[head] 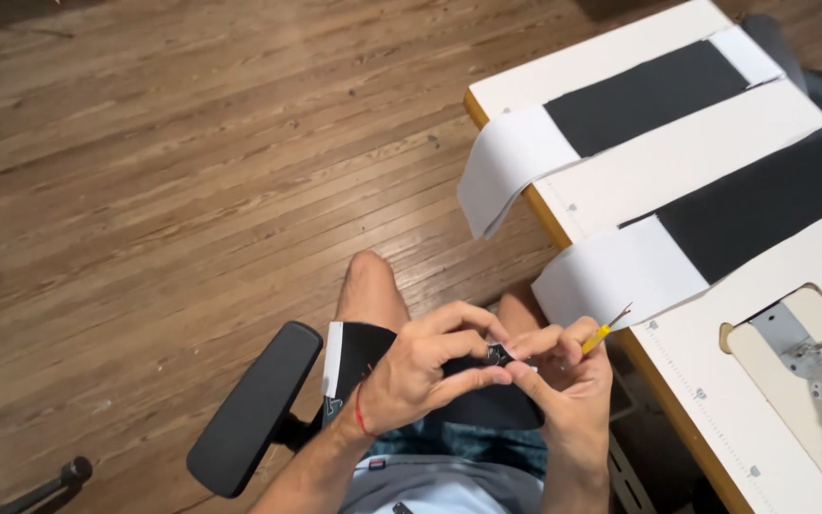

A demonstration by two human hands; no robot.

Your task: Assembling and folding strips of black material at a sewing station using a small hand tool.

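1. The person sits in a chair with their knees over a brown wooden plank floor, both hands drawn together above the lap.
2. The left hand, a thin red string bracelet at its wrist, is curled nearly closed, thumb and fingertips pinching a small piece of black fabric.
3. The right hand meets it from the other side, its fingers also pinched on the same black piece; the two sets of fingertips touch at the cloth.
4. That right hand also has hold of a slim yellow-handled tool with a thin metal tip, which sticks up and to the right from between the fingers. I cannot tell exactly what kind of tool it is.
5. More black cloth with a white edge lies across the thighs beneath the hands.
6. The chair's padded black armrest juts out just left of the left forearm.
7. To the right stands a white work table with a wooden edge, near the right hand but apart from it.
8. Two long strips of black fabric on white backing lie across the table, their white ends hanging over the edge.
9. A cream-coloured sewing machine bed with a metal plate sits at the table's near right.
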